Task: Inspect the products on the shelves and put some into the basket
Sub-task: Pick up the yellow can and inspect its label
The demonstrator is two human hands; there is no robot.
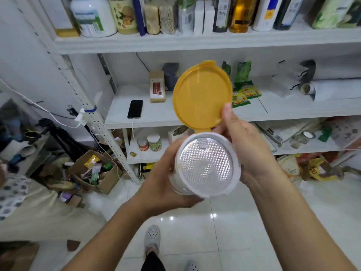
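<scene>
Head view: one canister [207,165] held in front of the shelving, both hands on it; every place below is given relative to the canister.
Canister: white, round, mouth turned up toward the camera; long axis runs from the mouth away and down toward the floor.
Foil seal [206,166]: silver, embossed, covers the whole mouth; looks unbroken, small tab at the far edge.
Lid [202,94]: yellow, flipped open, standing up from a hinge at the canister's far rim, inner face toward the camera.
Left hand [164,184]: on the canister's left flank and underside, fingers curled round the body, gripping it.
Right hand [248,145]: on the canister's right flank, fingers wrapped behind the wall; thumb [227,112] reaches up and touches the lid's lower right edge.
Key relation: the lid rises directly beyond the mouth, and the right thumb is the nearer digit to it.
Judgement: inspection step; closing would mean swinging the lid toward the camera, down onto the rim.
Basket: not in view.
Middle shelf [148,122]: behind the canister; black phone [135,109] up-left, green snack packets [246,90] up-right.
</scene>
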